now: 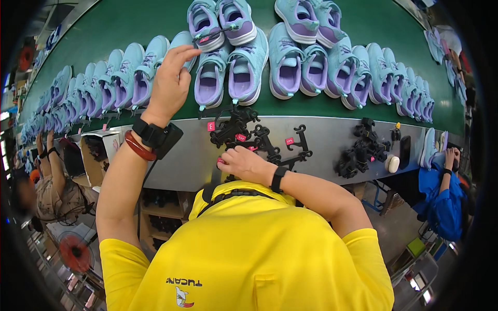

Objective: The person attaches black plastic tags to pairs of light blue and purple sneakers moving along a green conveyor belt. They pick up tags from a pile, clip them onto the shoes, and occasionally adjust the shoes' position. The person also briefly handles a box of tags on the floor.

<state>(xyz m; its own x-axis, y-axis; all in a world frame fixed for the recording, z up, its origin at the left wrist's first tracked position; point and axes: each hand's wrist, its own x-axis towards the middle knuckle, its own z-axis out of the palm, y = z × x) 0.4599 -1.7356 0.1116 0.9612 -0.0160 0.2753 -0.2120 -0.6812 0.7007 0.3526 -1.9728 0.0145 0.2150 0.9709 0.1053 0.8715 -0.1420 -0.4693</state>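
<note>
Held left hand [174, 78] spread beside light-blue, purple-lined mesh shoes [210, 72] — had right hand [246, 163] over black, hook-ended plastic hangers [232, 129]; couldn't tell right grip.

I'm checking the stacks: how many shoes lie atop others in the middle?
4: a left pair near the left hand, and a right pair. More may be cut off above.

This looks like a shoe factory's workshop, shown by long rows of matching turquoise-and-purple shoes [122, 78] on a green surface [150, 23], black plastic hangers [234, 126] heaped on a metal desk [322, 136], and other people [443, 205] stationed left and right.
</note>
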